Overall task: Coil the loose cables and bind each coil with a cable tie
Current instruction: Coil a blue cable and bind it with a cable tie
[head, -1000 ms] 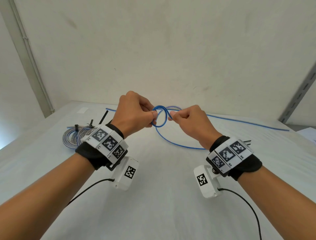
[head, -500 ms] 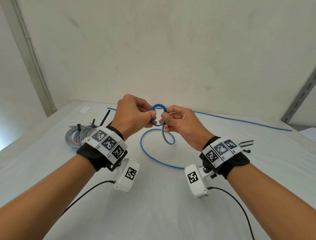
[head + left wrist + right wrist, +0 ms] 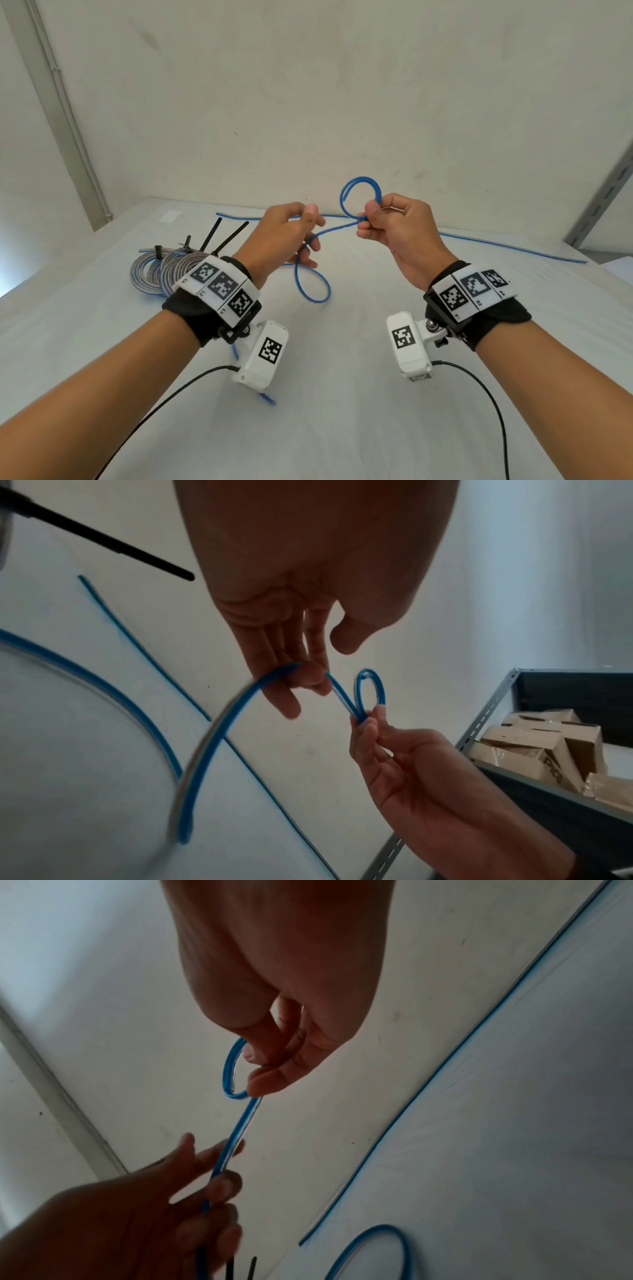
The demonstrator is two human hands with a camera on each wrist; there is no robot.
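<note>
A loose blue cable [image 3: 513, 247] lies along the back of the white table [image 3: 342, 394]. My right hand [image 3: 368, 219] pinches a small upright loop of it [image 3: 360, 192] at its crossing, thumb against fingers; the same loop [image 3: 230, 1069] shows in the right wrist view. From there the cable runs left to my left hand [image 3: 306, 240], where curled fingertips [image 3: 301, 676] hook it while the thumb stays clear. Below the left hand it hangs in a bigger loop [image 3: 312, 286] down to the table.
Two grey-and-blue coils [image 3: 161, 270] bound with black cable ties [image 3: 209, 231] lie at the left behind my left wrist. A metal shelf [image 3: 486, 718] with cardboard boxes [image 3: 548, 750] stands at the right. The wall [image 3: 308, 102] closes off the table's far edge.
Both hands pinched the small loop together before. Now they have drawn apart: the right hand carries the loop up and to the right, and the left has slid down the cable.
</note>
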